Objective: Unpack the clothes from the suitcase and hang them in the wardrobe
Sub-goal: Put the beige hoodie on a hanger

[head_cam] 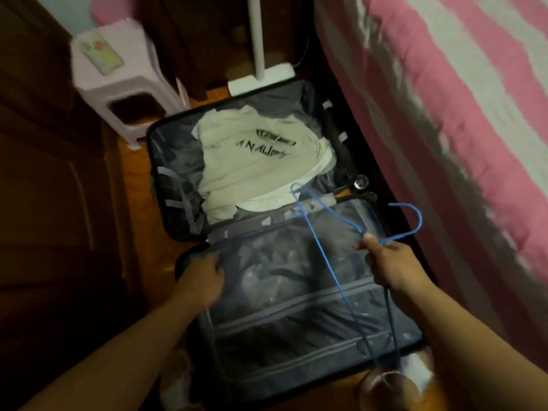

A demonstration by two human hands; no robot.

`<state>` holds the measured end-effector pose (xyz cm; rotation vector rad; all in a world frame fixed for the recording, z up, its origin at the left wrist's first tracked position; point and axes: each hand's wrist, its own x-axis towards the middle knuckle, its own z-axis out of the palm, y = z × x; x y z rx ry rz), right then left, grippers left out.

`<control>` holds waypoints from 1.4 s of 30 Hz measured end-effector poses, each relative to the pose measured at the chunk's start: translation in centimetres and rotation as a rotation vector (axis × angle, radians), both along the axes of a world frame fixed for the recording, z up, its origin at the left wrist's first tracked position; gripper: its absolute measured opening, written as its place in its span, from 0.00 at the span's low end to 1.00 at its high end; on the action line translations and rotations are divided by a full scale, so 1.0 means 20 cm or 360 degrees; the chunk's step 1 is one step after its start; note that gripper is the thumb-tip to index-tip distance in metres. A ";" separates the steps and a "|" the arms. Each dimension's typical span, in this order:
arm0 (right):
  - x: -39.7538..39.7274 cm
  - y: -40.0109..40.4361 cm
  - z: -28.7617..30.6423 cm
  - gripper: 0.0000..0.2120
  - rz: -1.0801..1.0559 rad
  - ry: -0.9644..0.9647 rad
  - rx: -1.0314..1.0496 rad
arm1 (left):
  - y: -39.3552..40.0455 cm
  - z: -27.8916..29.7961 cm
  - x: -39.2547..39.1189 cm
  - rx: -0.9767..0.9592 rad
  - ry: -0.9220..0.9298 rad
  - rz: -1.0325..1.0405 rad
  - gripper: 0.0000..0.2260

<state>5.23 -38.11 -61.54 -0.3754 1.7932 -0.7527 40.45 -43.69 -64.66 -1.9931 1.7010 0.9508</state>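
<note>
Open suitcase (166, 185) on a wooden floor, seen from above, its two halves laid flat and hinged across the middle. The far half holds the clothes (255, 161): a crumpled cream garment with dark printed lettering on its upper face, lying over white fabric, with grey lining and loose grey straps around it. The near half is covered by a dark zipped divider (296, 292) with a faint sheen and grey seams running left to right.

Right hand (391, 262), over the right part of the near half, fingers curled around the neck of a blue wire hanger (326, 262); its hook rises to the right of the hand, its frame spanning from the clothes' near edge to the near edge of the view. Left hand (204, 280), at the left edge of the near half, fingers bent onto the rim; whether it grips cannot be told.

Right: a bed (459, 114) with pink-and-white striped cover. Far left: a pale stool (124, 84). Far centre: a white stand (261, 75). Left: dark wooden panels (44, 173).
</note>
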 end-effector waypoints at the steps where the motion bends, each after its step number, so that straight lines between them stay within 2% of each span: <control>1: 0.08 -0.01 -0.14 0.17 -0.0079 -0.0026 -0.0032 | -0.09 -0.17 0.05 -0.0046 -0.0023 -0.0051 0.12; 5: 0.36 -0.02 -0.63 0.16 -0.0368 -0.0156 -0.0104 | -0.48 -0.79 0.22 -0.0202 -0.0088 -0.0328 0.13; 7: 0.44 -0.01 -0.79 0.16 -0.0420 -0.0194 -0.0146 | -0.66 -1.01 0.27 -0.0226 -0.0137 -0.0409 0.15; 9: 0.49 -0.02 -0.87 0.16 -0.0399 -0.0178 -0.0158 | -0.81 -1.18 0.31 -0.0180 -0.0249 -0.0649 0.18; 11: 0.51 -0.01 -0.90 0.17 -0.0398 -0.0146 -0.0175 | -0.89 -1.27 0.34 -0.0116 -0.0379 -0.0885 0.22; 13: 0.51 0.00 -0.88 0.16 -0.0435 -0.0133 -0.0167 | -0.91 -1.28 0.35 -0.0087 -0.0443 -0.0979 0.24; 16: 0.50 0.03 -0.77 0.16 -0.0496 -0.0132 -0.0129 | -0.91 -1.16 0.34 -0.0261 -0.0264 -0.0943 0.17; 18: 0.47 0.04 -0.67 0.16 -0.0547 -0.0161 -0.0143 | -0.89 -1.01 0.29 -0.0474 0.0097 -0.0569 0.12; 21: 0.44 0.05 -0.45 0.16 -0.0557 -0.0157 -0.0091 | -0.76 -0.57 0.12 -0.0701 0.0564 0.0522 0.11; 22: 0.43 0.06 -0.37 0.15 -0.0571 -0.0154 -0.0073 | -0.71 -0.40 0.05 -0.0711 0.0706 0.0865 0.10; 24: 0.39 0.07 -0.16 0.13 -0.0637 -0.0176 -0.0009 | -0.60 -0.05 -0.07 -0.0592 0.1014 0.1250 0.04; 26: 0.32 0.05 0.07 0.11 -0.0688 -0.0225 0.0077 | -0.51 0.32 -0.20 -0.0438 0.1281 0.1290 0.07; 28: 0.20 0.02 0.32 0.08 -0.0686 -0.0259 0.0152 | -0.41 0.68 -0.34 -0.0384 0.1333 0.1172 0.10; 30: 0.08 -0.01 0.59 0.07 -0.0606 -0.0239 0.0199 | -0.29 1.03 -0.48 -0.0383 0.1275 0.1110 0.09; 32: 0.01 -0.03 0.87 0.10 -0.0420 -0.0211 0.0234 | -0.15 1.35 -0.59 -0.0428 0.1129 0.1088 0.08; 35: -0.02 -0.07 1.31 0.11 -0.0111 -0.0320 0.0216 | 0.11 1.78 -0.69 -0.0458 0.1031 0.1032 0.08; 38: 0.07 -0.07 1.63 0.08 0.0081 -0.0575 0.0261 | 0.38 2.10 -0.79 -0.0405 0.1070 0.0852 0.11; 40: 0.16 -0.04 1.70 0.15 0.0287 -0.0688 0.0335 | 0.55 2.20 -0.87 -0.0326 0.1085 0.0668 0.14; 42: 0.23 0.04 1.64 0.25 0.0442 -0.0624 0.0431 | 0.71 2.24 -0.93 -0.0226 0.1174 0.0571 0.16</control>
